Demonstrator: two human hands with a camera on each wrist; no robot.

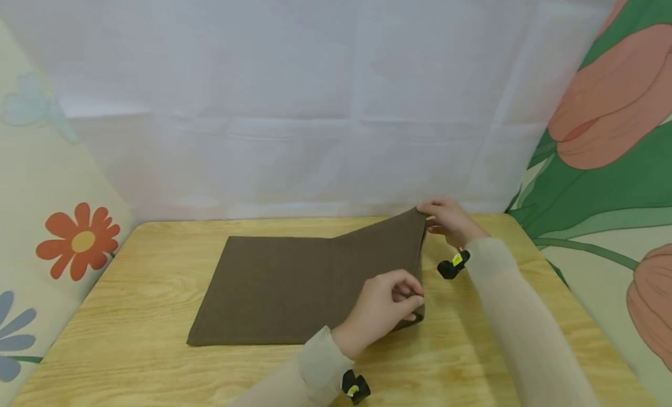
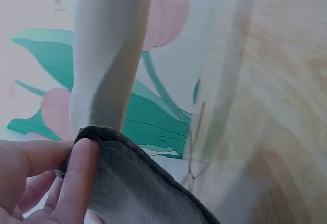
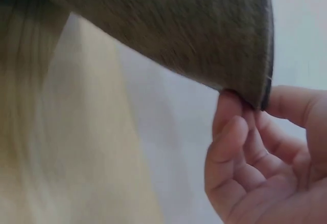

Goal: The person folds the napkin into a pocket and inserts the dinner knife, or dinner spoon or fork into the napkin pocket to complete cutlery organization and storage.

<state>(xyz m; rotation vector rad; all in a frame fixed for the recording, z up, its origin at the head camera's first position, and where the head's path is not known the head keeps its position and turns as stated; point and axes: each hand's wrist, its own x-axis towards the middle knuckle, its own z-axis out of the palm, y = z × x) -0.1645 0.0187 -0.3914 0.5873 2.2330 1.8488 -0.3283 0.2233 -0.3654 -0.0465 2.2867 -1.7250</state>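
A dark brown folded cloth (image 1: 273, 290) lies on the wooden table, its left part flat and its right part lifted up. My left hand (image 1: 380, 305) pinches the near right edge of the cloth between thumb and fingers; the left wrist view shows the hemmed edge of the cloth (image 2: 138, 178) between them. At the far right corner my right hand (image 1: 448, 220) pinches the cloth, holding that corner raised above the table. In the right wrist view the corner of the cloth (image 3: 245, 65) tapers down to the fingertips (image 3: 232, 104).
The wooden table (image 1: 126, 302) has a light yellow grain. Behind it hangs a creased white sheet (image 1: 283, 104). Flower-patterned panels stand on both sides, with a red flower (image 1: 79, 242) at left and pink tulips (image 1: 619, 98) at right. A small black camera (image 1: 454, 265) is on the right wrist.
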